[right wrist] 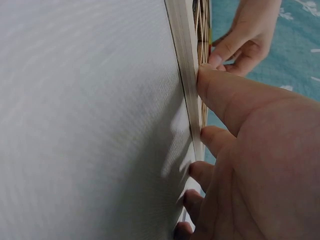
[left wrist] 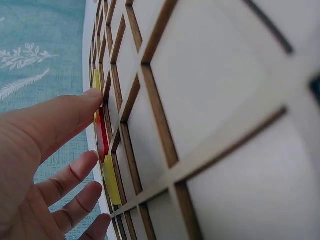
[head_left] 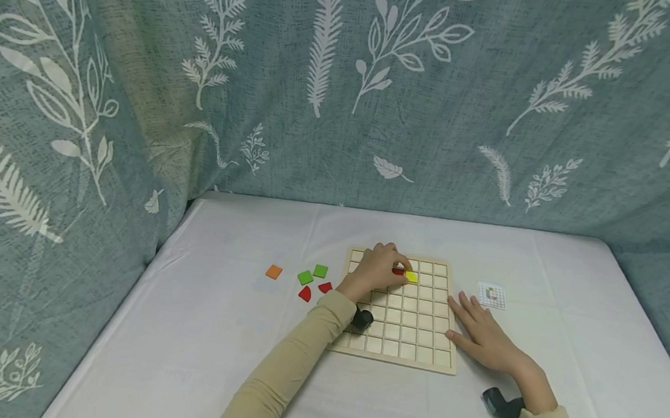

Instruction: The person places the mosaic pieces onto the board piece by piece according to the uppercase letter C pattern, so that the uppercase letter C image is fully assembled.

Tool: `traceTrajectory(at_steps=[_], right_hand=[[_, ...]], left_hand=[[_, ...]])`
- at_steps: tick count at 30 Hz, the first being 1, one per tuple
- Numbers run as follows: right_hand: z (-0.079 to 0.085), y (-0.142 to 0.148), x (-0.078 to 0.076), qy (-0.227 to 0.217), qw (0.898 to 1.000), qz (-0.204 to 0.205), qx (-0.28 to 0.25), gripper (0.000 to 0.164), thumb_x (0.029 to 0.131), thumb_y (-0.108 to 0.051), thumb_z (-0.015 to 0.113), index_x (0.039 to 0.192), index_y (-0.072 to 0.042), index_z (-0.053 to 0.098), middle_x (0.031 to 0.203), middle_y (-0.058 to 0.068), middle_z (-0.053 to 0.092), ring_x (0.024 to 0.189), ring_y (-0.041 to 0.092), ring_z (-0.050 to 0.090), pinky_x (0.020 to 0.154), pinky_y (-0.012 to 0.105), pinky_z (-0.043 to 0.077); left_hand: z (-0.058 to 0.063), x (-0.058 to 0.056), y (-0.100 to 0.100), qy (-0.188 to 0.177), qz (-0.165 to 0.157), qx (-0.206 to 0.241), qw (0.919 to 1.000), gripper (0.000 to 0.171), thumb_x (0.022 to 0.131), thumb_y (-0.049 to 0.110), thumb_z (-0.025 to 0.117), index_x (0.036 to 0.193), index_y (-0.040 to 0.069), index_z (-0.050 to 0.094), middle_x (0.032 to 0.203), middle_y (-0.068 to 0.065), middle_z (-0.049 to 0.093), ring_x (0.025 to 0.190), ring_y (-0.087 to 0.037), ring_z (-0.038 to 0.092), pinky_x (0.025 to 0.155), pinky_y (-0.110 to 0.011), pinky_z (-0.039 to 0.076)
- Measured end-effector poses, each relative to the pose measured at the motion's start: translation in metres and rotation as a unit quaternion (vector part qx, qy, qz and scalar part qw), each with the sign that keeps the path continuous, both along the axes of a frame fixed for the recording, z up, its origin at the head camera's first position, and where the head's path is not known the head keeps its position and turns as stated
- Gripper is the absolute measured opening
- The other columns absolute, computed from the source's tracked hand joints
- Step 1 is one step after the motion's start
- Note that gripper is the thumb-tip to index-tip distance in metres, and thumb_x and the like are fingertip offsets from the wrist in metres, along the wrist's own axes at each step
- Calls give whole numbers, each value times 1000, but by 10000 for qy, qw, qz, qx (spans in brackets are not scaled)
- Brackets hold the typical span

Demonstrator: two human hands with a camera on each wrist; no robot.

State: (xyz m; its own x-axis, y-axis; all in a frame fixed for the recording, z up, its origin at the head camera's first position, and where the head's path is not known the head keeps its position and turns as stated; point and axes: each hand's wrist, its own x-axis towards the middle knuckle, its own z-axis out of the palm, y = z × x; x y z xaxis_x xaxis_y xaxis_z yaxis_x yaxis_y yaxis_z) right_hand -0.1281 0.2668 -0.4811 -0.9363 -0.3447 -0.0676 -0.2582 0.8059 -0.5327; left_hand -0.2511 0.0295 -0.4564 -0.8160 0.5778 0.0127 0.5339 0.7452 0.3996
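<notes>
My left hand is over the upper part of a wooden grid board. Its thumb and forefinger pinch a red tile, partly hidden by the hand. One yellow tile sits in the grid beside the thumb tip. In the left wrist view, another yellow tile lies on the other side of the red one, near the fingertips. My right hand rests at the board's right side with fingers spread. In the right wrist view, its thumb and fingertips touch the board's edge.
Left of the board lie an orange square, green squares and red quarter-round tiles. A small printed pattern card is to the right. Everything is on a white-covered table, with a leaf-patterned curtain behind.
</notes>
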Motion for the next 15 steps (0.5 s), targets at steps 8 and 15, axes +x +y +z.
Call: traceTrajectory(at_steps=[8, 15], right_hand=[[0, 0, 0, 18, 10000, 21, -26, 67, 93, -38, 51, 145, -4, 27, 150, 26, 16, 137, 48, 8, 106, 63, 6], [-1, 0, 0, 44, 10000, 17, -10, 67, 93, -37, 52, 145, -3, 27, 150, 26, 16, 137, 47, 8, 106, 63, 6]], left_hand=[[3, 4, -3, 97, 20, -68, 9999, 26, 84, 34, 67, 109, 26, 69, 103, -1, 57, 83, -17, 45, 73, -31, 36], [4, 8, -12, 9, 71, 173, 9998, 27, 85, 33, 67, 111, 23, 68, 100, -2, 56, 83, -17, 44, 73, -31, 34]])
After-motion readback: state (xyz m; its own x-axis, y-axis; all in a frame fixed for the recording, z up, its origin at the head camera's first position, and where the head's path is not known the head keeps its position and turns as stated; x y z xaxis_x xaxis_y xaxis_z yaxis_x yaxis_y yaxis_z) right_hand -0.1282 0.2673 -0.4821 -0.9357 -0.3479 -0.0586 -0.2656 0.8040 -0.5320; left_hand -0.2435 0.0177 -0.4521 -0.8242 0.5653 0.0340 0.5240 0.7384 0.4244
